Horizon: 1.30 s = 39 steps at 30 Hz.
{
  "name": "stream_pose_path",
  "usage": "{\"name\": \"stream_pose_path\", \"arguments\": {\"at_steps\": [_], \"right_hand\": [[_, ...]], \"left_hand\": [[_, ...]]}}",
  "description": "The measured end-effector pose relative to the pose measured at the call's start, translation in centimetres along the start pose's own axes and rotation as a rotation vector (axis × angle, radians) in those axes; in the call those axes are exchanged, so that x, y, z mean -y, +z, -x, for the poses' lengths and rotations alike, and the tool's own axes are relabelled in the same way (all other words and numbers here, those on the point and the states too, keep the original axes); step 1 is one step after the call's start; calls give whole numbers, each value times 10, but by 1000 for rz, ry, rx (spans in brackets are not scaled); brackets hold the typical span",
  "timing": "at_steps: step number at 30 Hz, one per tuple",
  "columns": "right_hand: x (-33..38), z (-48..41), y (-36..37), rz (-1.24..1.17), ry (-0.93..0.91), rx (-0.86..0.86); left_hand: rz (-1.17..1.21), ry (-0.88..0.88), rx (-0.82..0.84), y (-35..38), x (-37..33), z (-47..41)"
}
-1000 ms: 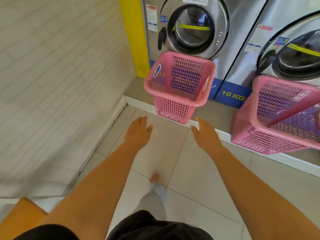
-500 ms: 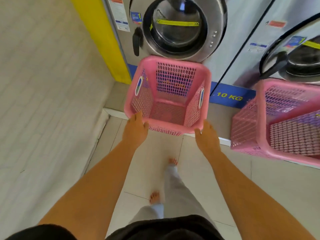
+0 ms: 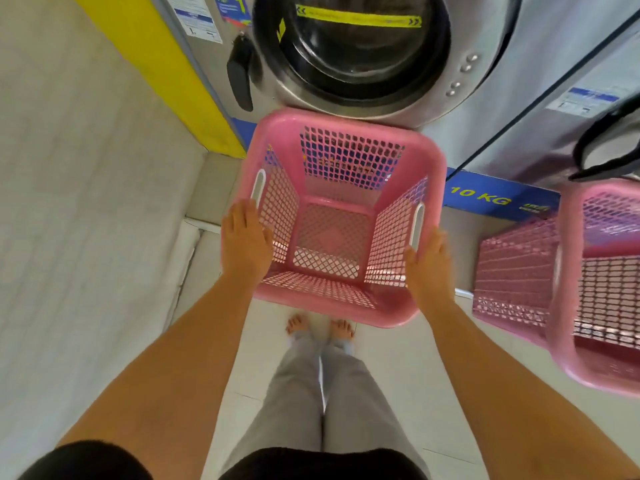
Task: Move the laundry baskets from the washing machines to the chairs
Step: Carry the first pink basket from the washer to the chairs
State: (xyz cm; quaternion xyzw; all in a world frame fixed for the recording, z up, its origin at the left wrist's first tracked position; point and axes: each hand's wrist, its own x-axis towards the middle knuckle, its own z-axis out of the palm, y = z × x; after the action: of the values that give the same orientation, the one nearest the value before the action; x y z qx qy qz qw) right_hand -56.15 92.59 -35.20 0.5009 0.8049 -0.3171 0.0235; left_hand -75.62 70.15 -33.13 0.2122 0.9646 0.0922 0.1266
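Ahead, washing machines stand above pale tiles.

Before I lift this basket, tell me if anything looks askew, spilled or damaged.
Nothing stands out. The pink basket sits upright and empty below the washer door, left hand and right hand flat on its rim. The second basket looks intact.

The left forearm and right forearm reach forward and down, bare and almost parallel. The left grip lies palm-down with straight fingers, thumb angled toward the right grip. The right grip is likewise flat, its fingers pointing forward, well apart from the left.
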Motion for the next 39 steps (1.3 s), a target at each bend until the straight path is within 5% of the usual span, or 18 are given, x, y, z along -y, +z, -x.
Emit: {"name": "stream_pose_path", "arguments": {"at_steps": [17,39], "right_hand": [[-18,-58,29,-87,-86,-205],[62,28,-2,92,-449,56]], "left_hand": [[56,98,-45,42,44,-89],[232,-423,-217,-30,106,103]]}}
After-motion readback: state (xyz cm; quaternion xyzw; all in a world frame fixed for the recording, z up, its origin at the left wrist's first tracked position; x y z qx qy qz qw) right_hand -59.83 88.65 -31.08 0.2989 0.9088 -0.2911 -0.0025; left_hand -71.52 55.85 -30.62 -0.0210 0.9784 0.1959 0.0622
